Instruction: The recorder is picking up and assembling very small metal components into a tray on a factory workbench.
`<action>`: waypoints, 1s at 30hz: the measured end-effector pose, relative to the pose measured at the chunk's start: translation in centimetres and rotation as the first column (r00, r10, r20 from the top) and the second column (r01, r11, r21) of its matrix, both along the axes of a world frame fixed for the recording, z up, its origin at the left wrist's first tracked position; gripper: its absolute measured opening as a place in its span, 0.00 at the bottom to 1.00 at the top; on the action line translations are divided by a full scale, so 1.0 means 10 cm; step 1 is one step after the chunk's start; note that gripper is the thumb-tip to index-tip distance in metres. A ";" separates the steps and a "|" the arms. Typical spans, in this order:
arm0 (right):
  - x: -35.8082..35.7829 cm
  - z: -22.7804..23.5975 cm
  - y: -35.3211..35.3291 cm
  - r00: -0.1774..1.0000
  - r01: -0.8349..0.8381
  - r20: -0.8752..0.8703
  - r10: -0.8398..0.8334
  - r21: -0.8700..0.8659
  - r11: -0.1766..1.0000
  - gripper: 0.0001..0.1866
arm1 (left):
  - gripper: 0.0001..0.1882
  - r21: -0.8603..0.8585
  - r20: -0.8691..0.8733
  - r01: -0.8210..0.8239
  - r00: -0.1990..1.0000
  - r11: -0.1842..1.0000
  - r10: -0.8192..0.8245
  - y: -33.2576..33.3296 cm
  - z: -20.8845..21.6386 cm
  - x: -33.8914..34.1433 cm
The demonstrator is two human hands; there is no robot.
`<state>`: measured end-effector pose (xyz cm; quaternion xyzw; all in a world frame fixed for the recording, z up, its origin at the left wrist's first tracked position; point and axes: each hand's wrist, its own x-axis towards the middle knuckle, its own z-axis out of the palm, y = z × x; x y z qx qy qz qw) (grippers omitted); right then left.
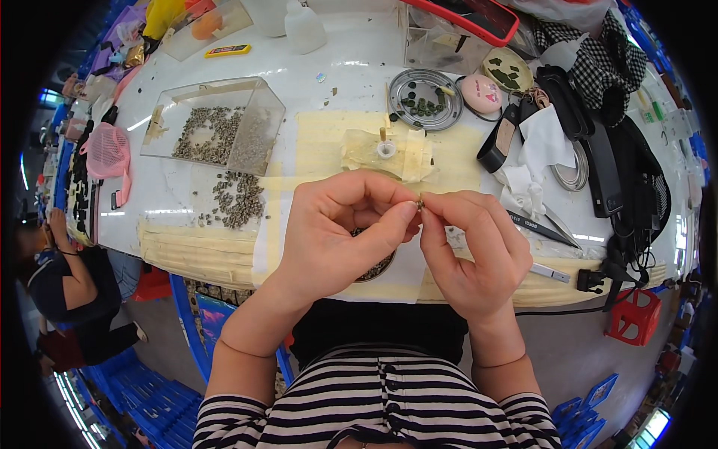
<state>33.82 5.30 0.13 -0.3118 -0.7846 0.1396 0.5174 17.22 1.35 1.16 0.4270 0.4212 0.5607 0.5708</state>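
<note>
Head view, centre of the frame: pinching a tiny brownish piece [419, 203] between the fingertips of both hands. Closed at thumb and forefinger on the left side of it, with the left hand [325, 236]; closed likewise on the right side of it, with the right hand [479, 251], remaining fingers curled inward (piece too small and too covered to tell its shape).

Just below, partly hidden behind the left hand, a round container [384, 270] with small grey-brown bits inside. Left of centre, on the white table [314, 82], a loose heap [239, 202] of similar bits; directly above, a clear box [273, 108] with more of them.

Above the hands, a pad covered in yellowish tape [411, 155], bearing a white ring [386, 150]. At upper centre, a clear round dish [446, 121] with dark green pieces, and just beside it a pink rounded object [479, 93]. Along the top edge, a red-edged phone [471, 21]. Right of the right hand, a dark pointed tool [535, 227]. At far left, a pink mesh bag [107, 150] and, lower, another person [75, 292].
</note>
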 end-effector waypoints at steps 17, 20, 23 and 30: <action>0.00 0.03 -0.02 0.999 -0.031 0.028 0.033 -0.047 0.998 0.11 | 0.03 -0.064 0.077 0.061 0.995 0.996 -0.056 0.02 0.00 -0.06; 0.00 0.02 -0.02 0.999 -0.034 0.023 0.034 -0.031 0.999 0.11 | 0.03 -0.118 0.139 0.118 0.985 0.986 -0.101 0.03 0.04 -0.09; -0.01 0.02 -0.01 0.999 -0.021 0.025 0.021 -0.003 1.000 0.11 | 0.03 -0.090 0.115 0.099 0.989 0.991 -0.089 0.03 0.03 -0.07; 0.01 0.02 0.01 0.999 0.031 0.027 -0.030 -0.005 1.000 0.10 | 0.09 0.564 -0.528 -0.046 0.747 0.824 0.403 0.07 -0.05 0.07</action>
